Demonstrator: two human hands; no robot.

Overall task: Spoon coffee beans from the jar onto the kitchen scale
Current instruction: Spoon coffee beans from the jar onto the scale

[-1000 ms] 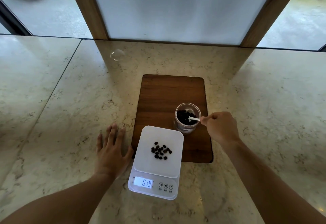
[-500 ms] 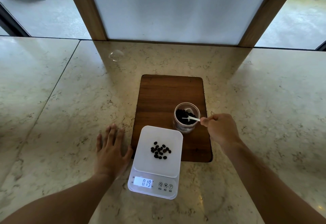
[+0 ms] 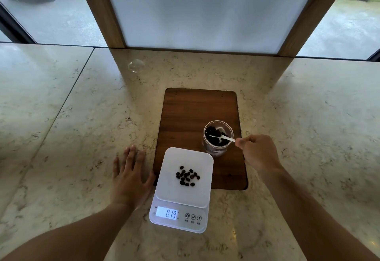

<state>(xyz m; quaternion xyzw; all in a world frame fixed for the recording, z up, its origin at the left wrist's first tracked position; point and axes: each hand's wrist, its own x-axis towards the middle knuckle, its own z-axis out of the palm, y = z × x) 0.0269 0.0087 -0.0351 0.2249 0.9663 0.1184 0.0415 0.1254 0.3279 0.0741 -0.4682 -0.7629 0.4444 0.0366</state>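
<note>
- Barely anything has moved since the earlier frames: spoon (image 3: 221, 137) bowl sits a touch further across the jar mouth, right hand (image 3: 259, 152) about where it was, left hand (image 3: 129, 175) unmoved.
- Scale display (image 3: 167, 213) reads 0.19, same as before, so no beans added in the interval.
- Done so far: a small pile of beans (image 3: 187, 176) lies mid-platform on the kitchen scale (image 3: 184, 188).
- Left: more scoops, judging by the many beans left in the jar (image 3: 218, 140), which stands on the wooden board (image 3: 191, 112) just behind-right of the scale.
- Right-hand grip: pinched on the spoon handle tip, bowl inside the jar among the beans; whether the bowl is loaded is hard to tell from here.
- Left-hand grip: none, palm flat and fingers spread on the tabletop (image 3: 72, 137) beside the scale.
- Step in hand, likely: digging the next scoop.
</note>
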